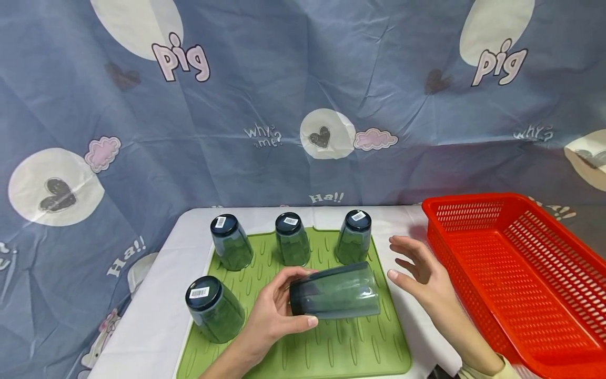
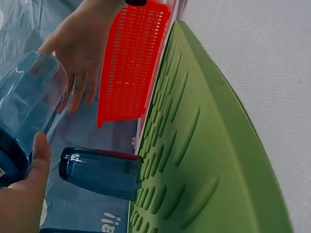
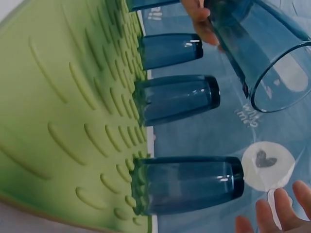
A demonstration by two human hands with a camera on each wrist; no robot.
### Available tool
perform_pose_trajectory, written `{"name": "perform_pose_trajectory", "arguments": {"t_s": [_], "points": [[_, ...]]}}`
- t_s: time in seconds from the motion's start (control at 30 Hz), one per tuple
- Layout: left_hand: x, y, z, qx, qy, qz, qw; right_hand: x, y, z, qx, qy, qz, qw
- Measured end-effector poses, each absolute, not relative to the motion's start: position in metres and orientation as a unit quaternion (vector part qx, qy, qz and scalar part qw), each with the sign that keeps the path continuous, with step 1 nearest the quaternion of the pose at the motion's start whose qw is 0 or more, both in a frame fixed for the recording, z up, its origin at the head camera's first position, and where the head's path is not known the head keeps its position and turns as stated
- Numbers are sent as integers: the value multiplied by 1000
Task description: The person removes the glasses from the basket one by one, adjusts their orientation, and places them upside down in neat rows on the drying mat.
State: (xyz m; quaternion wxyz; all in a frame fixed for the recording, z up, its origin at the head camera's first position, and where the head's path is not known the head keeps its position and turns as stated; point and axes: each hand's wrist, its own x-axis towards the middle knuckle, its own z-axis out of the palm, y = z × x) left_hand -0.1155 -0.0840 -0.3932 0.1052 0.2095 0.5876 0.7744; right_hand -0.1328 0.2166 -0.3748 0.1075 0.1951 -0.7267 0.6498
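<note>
In the head view, a blue-tinted glass (image 1: pixel 335 298) was held on its side above the near middle of the green ribbed mat (image 1: pixel 326 350), gripped at its base end by the left hand (image 1: pixel 276 310), while the right hand (image 1: pixel 421 273) was held open, fingers spread, just right of its mouth; a slip could be judged likely, the smooth glass being clasped at one end only. In the left wrist view, the thumb (image 2: pixel 40 158) was seen pressed on the glass, with the red basket (image 2: pixel 131 63) lying beyond. In the right wrist view, three upturned glasses (image 3: pixel 187 184) were ranged along the mat's far edge, near enough to be struck.

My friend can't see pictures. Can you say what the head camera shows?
A left hand holds a blue cup sideways above a green mat, the open right hand beside it. Four more cups stand upside down; a red basket sits right.
</note>
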Motion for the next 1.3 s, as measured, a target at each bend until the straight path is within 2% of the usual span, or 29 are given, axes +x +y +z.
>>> {"name": "perform_pose_trajectory", "arguments": {"t_s": [0.2, 1.0, 1.3], "points": [[-116, -87, -392, 200, 600, 769, 92, -137, 220, -377, 179, -735, 642, 126], [-117, -102, -389, 192, 600, 765, 130, -147, 233, -386, 169, -740, 635, 144], [-117, -108, -388, 187, 603, 767, 116, -150, 237, -389, 169, -742, 633, 146]]}}
